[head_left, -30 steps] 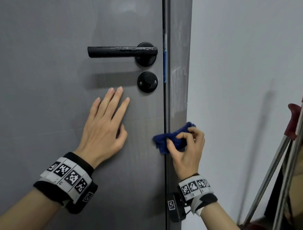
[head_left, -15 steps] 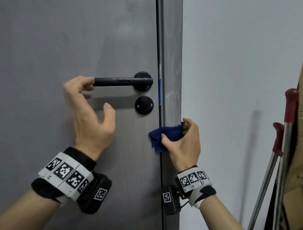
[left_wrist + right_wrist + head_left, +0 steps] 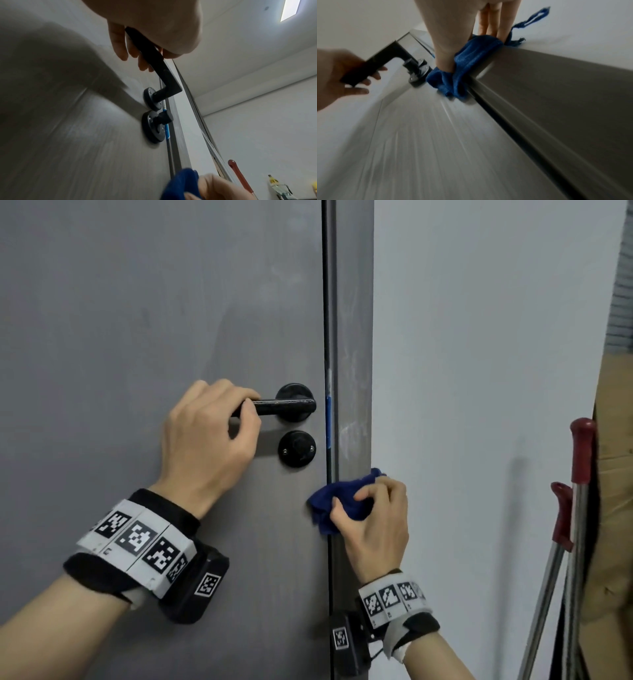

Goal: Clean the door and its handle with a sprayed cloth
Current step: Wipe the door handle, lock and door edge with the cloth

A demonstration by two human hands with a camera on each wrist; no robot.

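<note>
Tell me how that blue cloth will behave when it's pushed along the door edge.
Probably floppy: the blue cloth is bunched in folds in the right hand. Likely light, since fingertips alone hold it. Its loose loop dangles free and might snag in the door gap.

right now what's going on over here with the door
A person is cleaning a grey door. The left hand grips the free end of the black handle, which sits level. The right hand holds a bunched blue cloth against the seam between the door's edge and the frame, below the round lock knob. The cloth isn't on the handle. Two red-capped metal poles lean at the right.
</note>
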